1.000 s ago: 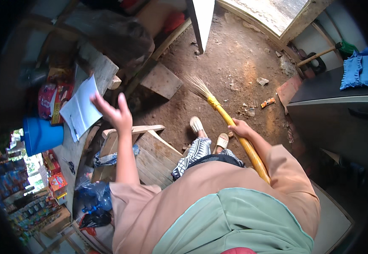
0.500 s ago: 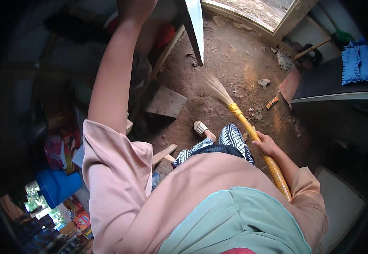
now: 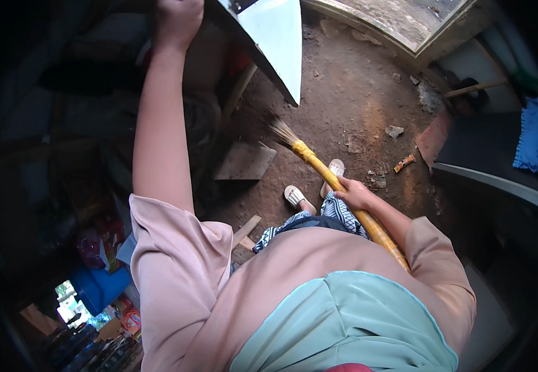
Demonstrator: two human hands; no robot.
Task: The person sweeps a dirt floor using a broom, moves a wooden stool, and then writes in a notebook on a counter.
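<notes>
Head view. Right hand (image 3: 354,193): fingers closed around the yellow handle of a broom (image 3: 328,174), which slants across the front of the body, bristles (image 3: 285,133) directed away over the dirt floor (image 3: 337,115); floor contact cannot be told. Left hand (image 3: 181,23): extended to the upper edge, near a white door panel (image 3: 275,46); its finger opening and any hold cannot be told. An orange wrapper (image 3: 404,163) lies right of the broom.

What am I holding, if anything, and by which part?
Your right hand grips the broom partway along its yellow handle. Your left hand is at the picture's top edge; whether it holds anything can't be told.
</notes>
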